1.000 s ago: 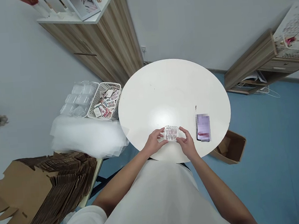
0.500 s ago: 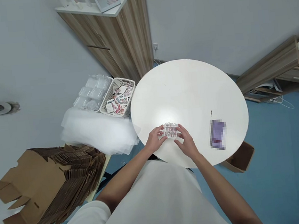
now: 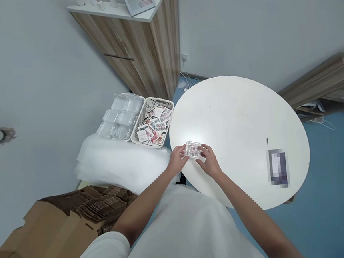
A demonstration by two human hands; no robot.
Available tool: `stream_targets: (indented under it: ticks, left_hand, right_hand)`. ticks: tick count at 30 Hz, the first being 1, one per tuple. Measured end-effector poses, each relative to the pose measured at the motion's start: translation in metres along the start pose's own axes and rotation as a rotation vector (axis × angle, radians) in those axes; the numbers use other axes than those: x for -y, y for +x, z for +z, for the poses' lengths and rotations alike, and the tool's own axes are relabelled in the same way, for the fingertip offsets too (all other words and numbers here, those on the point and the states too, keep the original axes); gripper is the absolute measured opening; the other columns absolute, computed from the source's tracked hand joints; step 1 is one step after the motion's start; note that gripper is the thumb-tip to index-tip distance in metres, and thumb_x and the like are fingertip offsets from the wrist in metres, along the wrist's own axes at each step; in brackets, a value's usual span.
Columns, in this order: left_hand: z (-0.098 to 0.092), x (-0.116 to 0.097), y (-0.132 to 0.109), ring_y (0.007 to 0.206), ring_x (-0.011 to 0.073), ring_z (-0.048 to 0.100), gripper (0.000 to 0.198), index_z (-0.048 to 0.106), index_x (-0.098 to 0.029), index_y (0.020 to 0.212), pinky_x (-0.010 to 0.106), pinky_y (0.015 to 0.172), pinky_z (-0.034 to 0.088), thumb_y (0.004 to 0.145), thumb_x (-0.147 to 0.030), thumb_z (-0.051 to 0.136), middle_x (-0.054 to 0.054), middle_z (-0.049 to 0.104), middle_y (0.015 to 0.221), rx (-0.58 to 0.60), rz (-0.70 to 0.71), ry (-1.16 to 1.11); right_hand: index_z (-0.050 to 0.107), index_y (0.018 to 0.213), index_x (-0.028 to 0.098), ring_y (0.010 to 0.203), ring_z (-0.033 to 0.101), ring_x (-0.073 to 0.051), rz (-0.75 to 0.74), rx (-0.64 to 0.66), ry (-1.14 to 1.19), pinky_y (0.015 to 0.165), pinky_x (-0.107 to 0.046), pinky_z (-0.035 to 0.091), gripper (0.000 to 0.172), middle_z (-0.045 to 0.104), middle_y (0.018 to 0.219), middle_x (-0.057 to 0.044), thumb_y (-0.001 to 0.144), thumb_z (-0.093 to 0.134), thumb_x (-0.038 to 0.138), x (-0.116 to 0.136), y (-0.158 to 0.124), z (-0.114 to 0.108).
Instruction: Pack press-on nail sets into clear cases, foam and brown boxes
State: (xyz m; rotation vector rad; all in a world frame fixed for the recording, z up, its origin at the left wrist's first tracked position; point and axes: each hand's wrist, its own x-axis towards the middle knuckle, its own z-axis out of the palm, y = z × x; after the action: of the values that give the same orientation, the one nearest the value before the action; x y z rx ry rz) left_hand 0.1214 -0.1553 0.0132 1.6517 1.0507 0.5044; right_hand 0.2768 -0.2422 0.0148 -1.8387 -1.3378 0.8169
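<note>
A small clear plastic box [image 3: 193, 149] with pink and red pieces inside sits at the near left edge of the round white table [image 3: 243, 114]. My left hand [image 3: 178, 159] grips the box's left end with curled fingers. My right hand [image 3: 208, 160] pinches its right end. Both hands hold the box just above or on the tabletop; I cannot tell which.
A phone [image 3: 278, 167] lies on the table's right side. Left of the table, a white basket [image 3: 153, 121] of small cards and a stack of clear plastic boxes [image 3: 119, 117] rest on white foam sheets [image 3: 123, 161]. Flattened cardboard cartons [image 3: 69, 230] lie at lower left. A wooden cabinet [image 3: 143, 47] stands behind.
The view has swung to the left, so table and phone shifted right in the picture. Both hands stay on the small box, which sits slightly nearer the table's left edge.
</note>
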Motion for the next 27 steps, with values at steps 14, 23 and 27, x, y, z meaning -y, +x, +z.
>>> stream_targets:
  ticks: [14,23,27]
  left_hand:
    - [-0.027,0.047,0.041,0.093,0.0171,0.050,0.058,0.038,-0.021,0.126,0.030,0.076,0.047,0.071,-0.020,0.054,0.007,0.044,0.103,-0.009,-0.090,0.136]
    - [-0.026,0.051,0.048,0.088,0.0170,0.050,0.056,0.040,-0.024,0.124,0.030,0.075,0.045,0.070,-0.020,0.055,0.005,0.043,0.100,-0.009,-0.120,0.144]
    - [-0.026,0.050,0.048,0.090,0.0175,0.050,0.058,0.038,-0.023,0.126,0.031,0.077,0.045,0.070,-0.022,0.055,0.006,0.043,0.103,0.010,-0.138,0.125]
  right_hand:
    - [0.044,0.118,0.024,0.094,0.051,-0.019,0.096,0.016,-0.030,0.082,-0.039,0.047,0.047,0.040,0.114,-0.008,0.072,0.049,0.015,-0.004,0.061,0.058]
    - [0.045,0.117,0.024,0.101,0.047,-0.021,0.142,0.005,-0.078,0.084,-0.039,0.045,0.049,0.042,0.111,-0.007,0.069,0.049,0.013,-0.005,0.069,0.066]
    - [0.045,0.117,0.022,0.103,0.046,-0.022,0.143,0.010,-0.063,0.085,-0.039,0.045,0.048,0.041,0.113,-0.008,0.070,0.049,0.013,-0.006,0.069,0.066]
